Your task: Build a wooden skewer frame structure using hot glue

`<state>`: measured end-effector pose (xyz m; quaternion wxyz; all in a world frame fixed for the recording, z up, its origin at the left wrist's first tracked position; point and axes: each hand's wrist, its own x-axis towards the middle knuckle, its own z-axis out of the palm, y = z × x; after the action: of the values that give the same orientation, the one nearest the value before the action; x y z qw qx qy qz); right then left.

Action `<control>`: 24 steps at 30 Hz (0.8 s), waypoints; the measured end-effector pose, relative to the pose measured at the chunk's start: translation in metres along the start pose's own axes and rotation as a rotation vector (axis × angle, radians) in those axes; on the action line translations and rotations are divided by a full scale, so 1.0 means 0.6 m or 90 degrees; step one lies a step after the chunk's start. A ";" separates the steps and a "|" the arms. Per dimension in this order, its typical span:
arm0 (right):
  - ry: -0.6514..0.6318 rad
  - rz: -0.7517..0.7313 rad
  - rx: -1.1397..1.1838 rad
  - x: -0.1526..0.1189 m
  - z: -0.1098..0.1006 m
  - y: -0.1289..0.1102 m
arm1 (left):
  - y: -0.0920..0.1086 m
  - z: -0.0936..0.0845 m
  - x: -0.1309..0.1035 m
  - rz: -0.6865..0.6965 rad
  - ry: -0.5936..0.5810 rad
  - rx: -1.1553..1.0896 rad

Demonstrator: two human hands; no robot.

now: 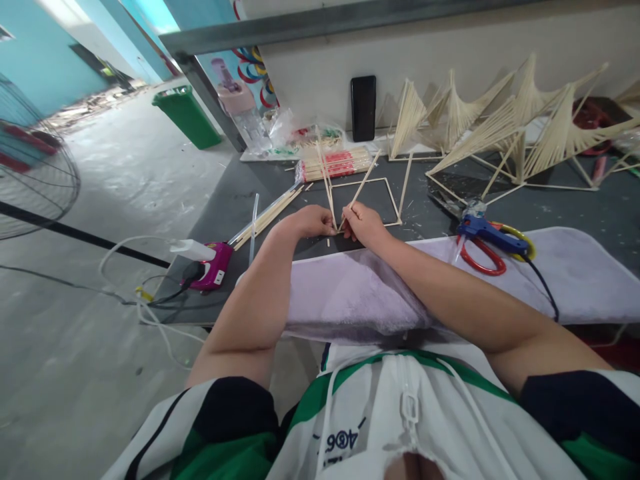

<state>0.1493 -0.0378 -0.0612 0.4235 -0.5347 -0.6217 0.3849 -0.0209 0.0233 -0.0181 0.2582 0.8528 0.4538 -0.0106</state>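
White-and-green top (370, 400), worn: filling the near edge. Lilac towel (345, 293): lying along the front of a dark table (235, 193). Purple power adapter (216, 267): sitting at the table's left end. Blue glue gun (493, 233) and scissors (487, 268): lying together across the towel's far edge, rightward. Left hand (315, 221): pinching, fingers together, at the near-left corner of a stick frame (393, 200), which is standing just past the towel. Right hand (361, 223): clamping a slanting stick (367, 175) beside that corner. Progress, as judged: base and near-right upright are appearing joined; the slanting stick is seemingly being fitted; close-set fans are lacking. Loose sticks (270, 217): lying leftward. Stick packet (340, 162): lying behind the frame. Fanned stick models (550, 150), looking further along: standing back right. Phone (363, 107): leaning upright behind. Green bin (187, 117): standing beyond, on the floor.
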 end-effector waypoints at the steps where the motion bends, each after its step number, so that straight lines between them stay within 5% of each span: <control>1: 0.001 0.001 0.002 0.000 0.000 0.000 | 0.001 0.000 -0.001 -0.004 -0.003 -0.001; 24: 0.001 -0.004 -0.006 0.002 -0.002 0.002 | 0.004 -0.001 0.000 -0.018 -0.012 -0.012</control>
<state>0.1505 -0.0366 -0.0616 0.4227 -0.5351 -0.6246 0.3805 -0.0192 0.0225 -0.0163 0.2704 0.8437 0.4634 -0.0181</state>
